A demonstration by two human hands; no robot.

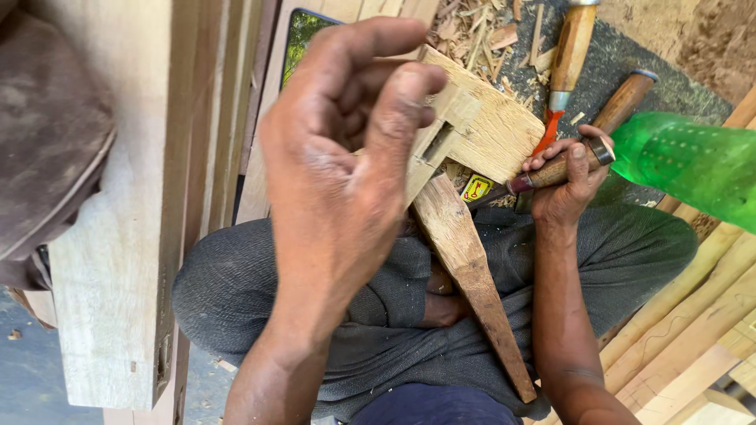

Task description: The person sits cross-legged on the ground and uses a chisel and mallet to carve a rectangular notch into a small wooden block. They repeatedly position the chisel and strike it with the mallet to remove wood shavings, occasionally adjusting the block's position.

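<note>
Seated among shavings, I brace a notched wooden workpiece across my lap, its tapered leg running down between my knees. My left hand hovers just above it, fingers loosely curled, gripping nothing. My right hand is clenched around a wooden-handled chisel beside the joint. The wood looks stiff, fairly heavy and rough, best held by the thick block near the notch. A second chisel and a green plastic bottle lie nearby.
</note>
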